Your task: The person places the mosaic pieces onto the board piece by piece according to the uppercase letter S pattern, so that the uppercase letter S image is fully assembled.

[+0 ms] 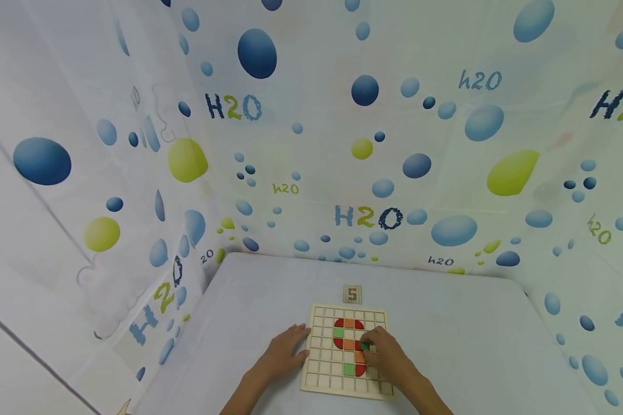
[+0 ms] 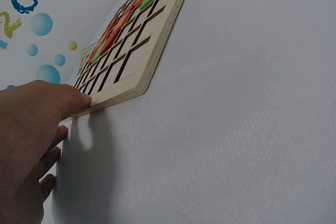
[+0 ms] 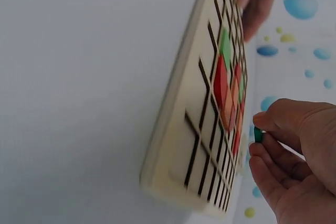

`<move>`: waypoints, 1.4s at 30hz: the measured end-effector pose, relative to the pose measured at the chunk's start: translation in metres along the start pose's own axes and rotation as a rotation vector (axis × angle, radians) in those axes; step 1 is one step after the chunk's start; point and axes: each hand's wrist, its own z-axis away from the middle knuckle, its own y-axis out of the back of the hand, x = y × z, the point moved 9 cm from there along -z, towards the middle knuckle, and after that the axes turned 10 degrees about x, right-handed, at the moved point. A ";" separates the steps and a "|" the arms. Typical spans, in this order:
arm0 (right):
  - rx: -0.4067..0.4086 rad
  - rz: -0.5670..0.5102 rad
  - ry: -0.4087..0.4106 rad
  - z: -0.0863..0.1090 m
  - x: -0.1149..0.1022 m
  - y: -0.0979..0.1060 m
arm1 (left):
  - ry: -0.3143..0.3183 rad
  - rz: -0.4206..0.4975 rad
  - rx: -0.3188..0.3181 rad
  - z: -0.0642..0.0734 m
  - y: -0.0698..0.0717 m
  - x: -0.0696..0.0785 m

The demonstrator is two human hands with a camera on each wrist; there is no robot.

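Note:
A pale wooden grid board point(image 1: 319, 369) lies on the table, with red, orange and light green tiles set in its squares along a curving path. My left hand point(image 1: 284, 353) rests at the board's left edge, the thumb point(image 2: 73, 100) touching the rim and the other fingers beside it. Between the thumb and fingertips of my right hand point(image 1: 386, 354) is a small dark green tile point(image 3: 258, 134), pinched and held above the board's right half. Among the laid tiles are a red corner tile point(image 1: 360, 370) and a light green square tile point(image 1: 349, 369).
Behind the board sits a small square card point(image 1: 352, 294) bearing an S-like figure. A white cloth point(image 1: 259, 288) covers the table. Curtains point(image 1: 311, 155) printed with blue and yellow-green drops and H2O lettering enclose the back and sides.

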 end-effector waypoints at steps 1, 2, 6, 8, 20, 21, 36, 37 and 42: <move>-0.016 -0.017 0.022 0.000 -0.005 -0.005 | 0.001 -0.001 0.000 0.000 0.000 0.000; -0.027 -0.017 0.047 0.000 -0.010 -0.010 | 0.002 -0.002 0.001 0.000 0.000 0.000; -0.026 -0.015 0.139 0.001 -0.029 -0.024 | 0.008 -0.005 -0.005 0.000 0.000 0.000; -0.024 0.017 0.172 0.002 -0.036 -0.029 | 0.010 -0.006 -0.007 0.000 0.000 0.000; -0.036 0.219 0.279 0.013 -0.054 -0.053 | 0.015 0.005 -0.008 0.000 0.001 0.002; -0.026 0.230 0.299 0.014 -0.054 -0.053 | 0.016 0.004 -0.008 0.000 0.001 0.002; 0.061 0.269 0.427 0.021 -0.056 -0.050 | 0.013 0.004 0.000 -0.001 0.000 0.001; 0.069 0.272 0.431 0.022 -0.057 -0.050 | 0.008 0.005 0.003 -0.001 0.000 0.002; 0.087 0.305 0.409 0.023 -0.053 -0.047 | -0.005 0.009 0.006 -0.002 0.000 0.005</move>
